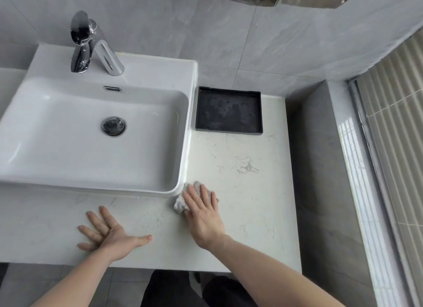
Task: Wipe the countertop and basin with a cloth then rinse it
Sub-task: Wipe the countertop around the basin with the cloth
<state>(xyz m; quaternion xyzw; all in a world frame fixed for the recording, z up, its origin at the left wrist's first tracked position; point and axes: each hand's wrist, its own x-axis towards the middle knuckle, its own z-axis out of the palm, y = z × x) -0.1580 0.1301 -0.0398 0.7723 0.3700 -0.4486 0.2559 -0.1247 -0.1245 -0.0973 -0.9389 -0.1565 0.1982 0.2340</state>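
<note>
Head view: right hand [203, 211] presses the cloth [183, 201] flat on the worktop [242, 192], fingers straight and slightly spread, at the basin's [91, 135] front-right corner. Left hand [107, 232] rests flat near the front edge, fingers splayed. Open surface extends right toward the black tray [229, 111].

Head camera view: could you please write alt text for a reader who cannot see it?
A right hand presses a cloth flat on a pale countertop beside a white basin, while the left hand rests open on the counter. A black tray sits behind, by the wall.
</note>
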